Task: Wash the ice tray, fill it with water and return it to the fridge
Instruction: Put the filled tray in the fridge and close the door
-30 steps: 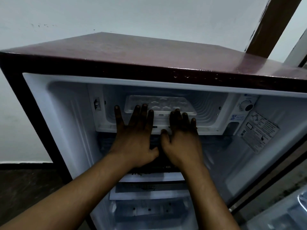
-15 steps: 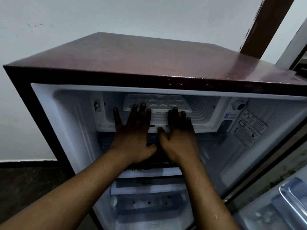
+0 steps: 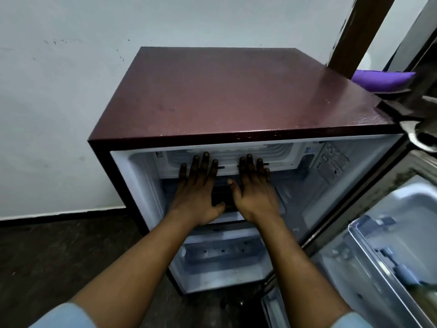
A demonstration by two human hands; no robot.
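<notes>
The maroon fridge (image 3: 236, 95) stands on the dark floor (image 3: 59, 252) at the frame's centre, its door (image 3: 390, 245) swung open at lower right, both hands' fingers (image 3: 204, 162) resting flat on its freezer compartment (image 3: 279, 159) ledge.

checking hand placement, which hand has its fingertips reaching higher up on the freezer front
The left hand: its middle fingertip reaches near the freezer compartment's upper edge, while the right hand stops lower. Both lie flat, fingers spread.

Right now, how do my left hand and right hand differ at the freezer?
The left hand sits further left, its fingers reaching a little higher up the freezer compartment than the right hand's. The left thumb tucks low; the right thumb points up and inward. Both lie flat, palms down, fingers spread, gripping nothing.
</notes>
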